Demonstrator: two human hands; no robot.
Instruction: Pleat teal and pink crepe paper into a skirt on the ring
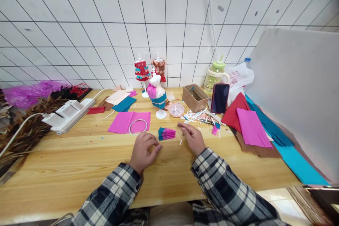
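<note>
A small pleated fan of teal and magenta crepe paper point(166, 133) lies on the wooden table between my hands, touched by neither. Just left of it and nearer to me, my left hand point(144, 150) rests with loosely bent fingers, its thumb apart and nothing visible in it. My right hand point(192, 138) is on the fan's right side, index finger and thumb a little apart, nothing visible between them. Beyond my left hand, a silver ring point(138, 120) lies on a magenta sheet point(120, 123). A short white strip point(180, 142) sits by my right hand.
Mini dress forms stand at the back, one in white and teal point(158, 91). Right of them are a pink dish point(182, 110), a cardboard box point(195, 100), white scraps point(197, 116), a phone point(220, 98) and coloured paper point(253, 127). A power strip point(70, 114) lies left.
</note>
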